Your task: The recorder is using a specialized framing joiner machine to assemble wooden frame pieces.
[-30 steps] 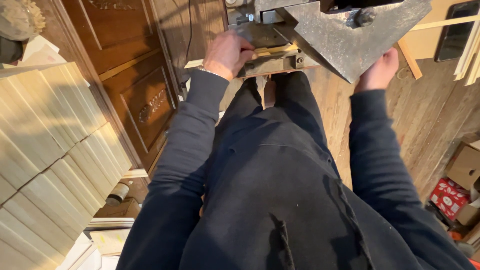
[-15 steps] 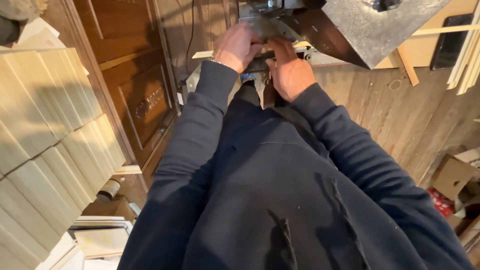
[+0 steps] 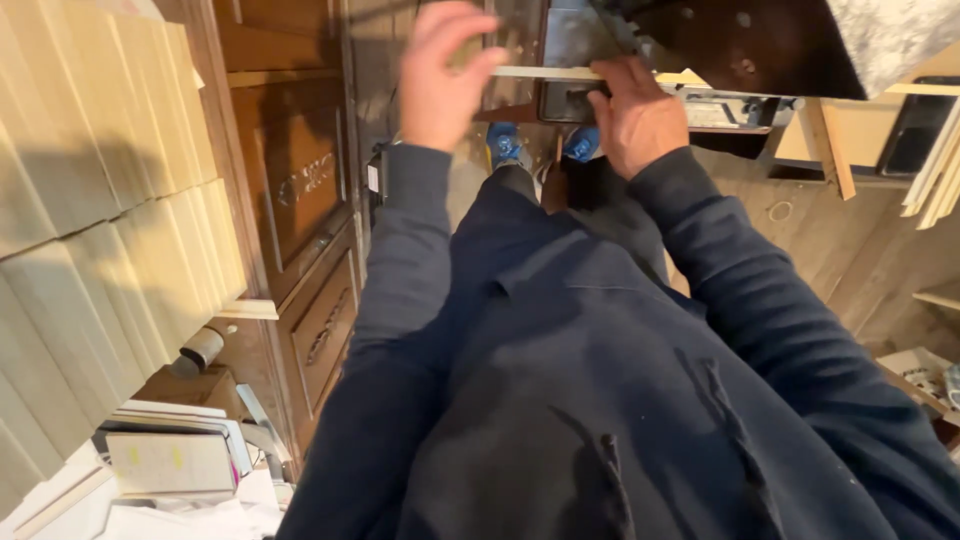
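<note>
Head view: thin pale wood strip (image 3: 560, 73) lies flat across the dark metal table (image 3: 720, 40) of a machine, up at the top of the frame, running left to right. Right hand (image 3: 640, 115) presses down on the strip, fingers flat on top, thumb tucked under the table edge, so it is pinned rather than gripped. Left hand (image 3: 445, 70) is blurred; fingers look curled near the strip's left end. Can't tell whether it's pinching the strip or just above it.

Judgement on doing this well: keep the right hand's pressure straight down, keep the strip square to the table edge, and let the left hand only guide the free end. A strip this thin probably flexes, so support it close to the table, not out at the tip. Fingertips stay on top, clear of anything moving under the housing; the working part itself is hidden from here.

Around it: blue shoes (image 3: 505, 145) on a plank floor (image 3: 830, 240), carved wooden door panels (image 3: 295, 180) to the left, a stack of pale boards (image 3: 90, 180) further left, loose sticks (image 3: 935, 170) leaning at right.
</note>
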